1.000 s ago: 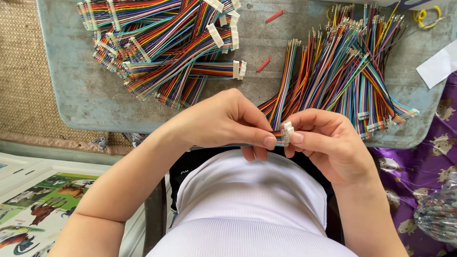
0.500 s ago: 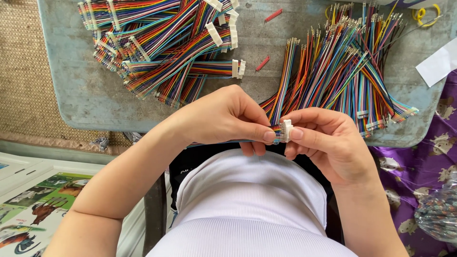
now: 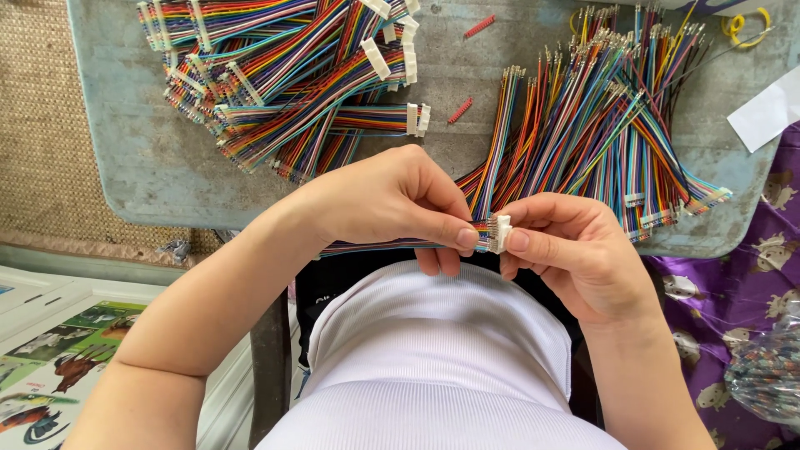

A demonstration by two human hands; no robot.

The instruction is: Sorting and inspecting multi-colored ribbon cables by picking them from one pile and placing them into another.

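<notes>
From the head view I judge the wire tips could bend or miss their slots if the white connector housing [image 3: 501, 232] tilts. My right hand [image 3: 575, 250] has its grip closed on that housing, near the table [image 3: 150, 158] edge; my left hand [image 3: 392, 204] pinches the rainbow ribbon cable [image 3: 392, 245] just beside it. Finished harnesses [image 3: 283, 67] lie far left, loose wire bundles [image 3: 600, 133] far right.

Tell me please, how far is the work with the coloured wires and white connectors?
Done: a pile of ribbon cables with connectors lies at upper left of the table. In hand: the left hand pinches a wire ribbon against a white connector held by the right hand. Left: a large fan of loose-ended wires at upper right.
</notes>
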